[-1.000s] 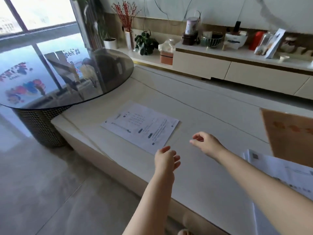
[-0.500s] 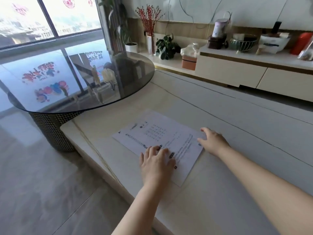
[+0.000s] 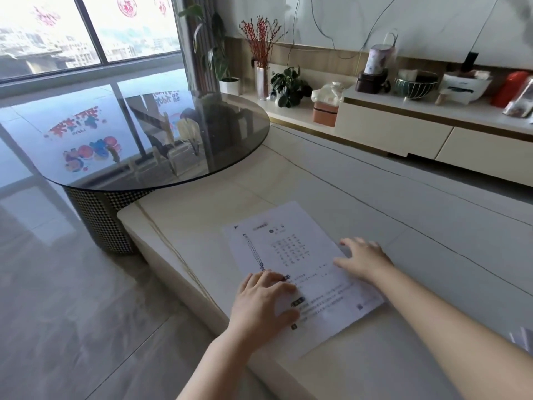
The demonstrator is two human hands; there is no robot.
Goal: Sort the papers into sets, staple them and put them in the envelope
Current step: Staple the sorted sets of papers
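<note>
A printed white paper sheet (image 3: 291, 249) lies flat near the left end of the long cream stone table (image 3: 403, 226). My left hand (image 3: 264, 298) rests palm down on the sheet's near left edge, fingers spread. My right hand (image 3: 363, 259) presses flat on its right edge, fingers apart. Neither hand grips anything. A corner of more white papers (image 3: 522, 339) shows at the right frame edge. No envelope or stapler is in view.
A round dark glass table (image 3: 138, 140) overlaps the stone table's far left end. A low cream cabinet (image 3: 403, 131) with plants, a basket and jars runs along the back wall. Grey tiled floor (image 3: 57, 313) lies to the left.
Both hands reached forward and came down flat on the sheet. My view turned left, so the brown envelope and paper stack on the right left the frame.
</note>
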